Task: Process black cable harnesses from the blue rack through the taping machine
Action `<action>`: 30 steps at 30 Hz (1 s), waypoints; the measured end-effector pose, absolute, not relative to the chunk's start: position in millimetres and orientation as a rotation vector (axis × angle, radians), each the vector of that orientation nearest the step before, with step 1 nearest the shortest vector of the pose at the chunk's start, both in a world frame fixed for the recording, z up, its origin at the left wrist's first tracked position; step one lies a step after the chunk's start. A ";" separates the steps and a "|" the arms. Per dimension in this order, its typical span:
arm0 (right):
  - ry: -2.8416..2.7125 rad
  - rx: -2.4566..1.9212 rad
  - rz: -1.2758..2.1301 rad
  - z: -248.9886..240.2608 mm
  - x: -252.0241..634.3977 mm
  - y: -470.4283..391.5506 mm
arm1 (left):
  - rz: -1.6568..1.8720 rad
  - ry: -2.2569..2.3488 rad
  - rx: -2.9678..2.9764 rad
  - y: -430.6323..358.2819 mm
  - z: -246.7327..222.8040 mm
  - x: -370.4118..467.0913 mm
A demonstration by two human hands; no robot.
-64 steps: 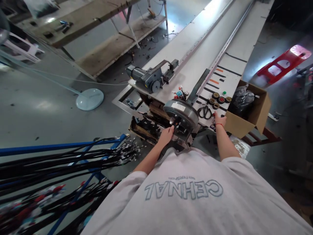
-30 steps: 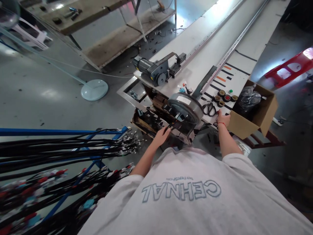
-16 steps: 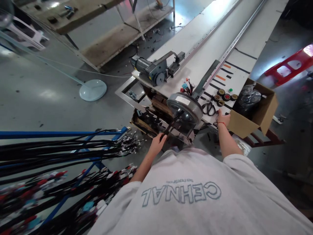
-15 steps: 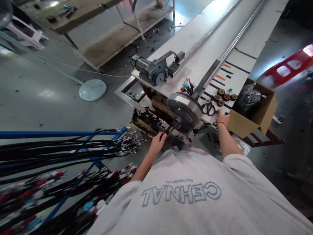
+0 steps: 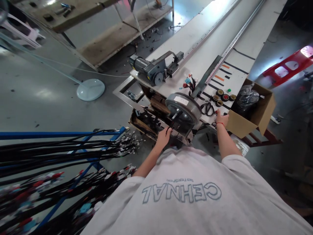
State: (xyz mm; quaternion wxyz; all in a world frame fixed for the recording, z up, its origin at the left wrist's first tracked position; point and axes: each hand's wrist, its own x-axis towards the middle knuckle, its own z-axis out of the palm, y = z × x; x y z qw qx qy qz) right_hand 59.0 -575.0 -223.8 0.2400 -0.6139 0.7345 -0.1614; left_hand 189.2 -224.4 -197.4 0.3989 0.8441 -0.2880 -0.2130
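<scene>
My left hand (image 5: 163, 137) is closed on a dark piece, too small to name, just below the round wheel-like machine part (image 5: 183, 107). My right hand (image 5: 222, 119) rests at the near edge of the long white table (image 5: 215, 42), its fingers curled at something small and dark there. Black-handled scissors (image 5: 207, 108) lie to the left of that hand. Several tape rolls (image 5: 219, 103) sit just above it. A bundle of wires with coloured connectors (image 5: 190, 84) stands behind the round part.
A cardboard box (image 5: 244, 123) with a plastic bag inside is at the right. A motor (image 5: 146, 68) sits on the table's left side. Black cable harnesses (image 5: 61, 148) hang on a blue frame (image 5: 58, 134) at the left. A red plastic stool (image 5: 288, 67) stands at far right.
My left hand has moved right and slightly up, closer beneath the round part, where a metal shaft now shows. My right hand stays at the table edge.
</scene>
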 end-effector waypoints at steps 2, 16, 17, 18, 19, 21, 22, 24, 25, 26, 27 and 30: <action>2.002 -1.682 -0.439 -222.5 59.5 -574.3 | -0.524 -0.729 2.137 -223.2 -194.3 191.0; 2.026 -1.685 -0.437 -225.6 58.9 -576.2 | -0.505 -0.739 2.257 -201.1 -223.2 185.7; 2.029 -1.681 -0.435 -225.9 58.9 -576.2 | -0.508 -0.731 2.260 -192.2 -227.6 185.1; 2.030 -1.680 -0.434 -226.4 58.8 -576.3 | -0.514 -0.724 2.264 -183.0 -231.3 183.7; 2.029 -1.680 -0.434 -226.9 58.6 -576.6 | -0.521 -0.713 2.267 -173.7 -234.1 181.3; 2.021 -1.685 -0.438 -228.2 57.8 -577.3 | -0.540 -0.680 2.263 -156.4 -237.5 174.3; 2.015 -1.690 -0.442 -228.8 57.4 -577.6 | -0.553 -0.661 2.256 -148.6 -238.2 170.1; 2.008 -1.700 -0.449 -229.6 56.8 -578.2 | -0.577 -0.603 2.246 -134.4 -238.8 161.5; 2.008 -1.703 -0.451 -229.8 56.6 -578.4 | -0.591 -0.577 2.247 -127.4 -239.0 157.4; 2.008 -1.705 -0.449 -229.8 56.5 -578.5 | -0.606 -0.550 2.255 -120.1 -239.4 153.5; 2.008 -1.707 -0.446 -229.6 56.5 -578.6 | -0.623 -0.527 2.269 -112.2 -239.9 150.0; 2.006 -1.699 -0.440 -228.5 56.9 -578.5 | -0.690 -0.460 2.310 -84.9 -242.4 140.3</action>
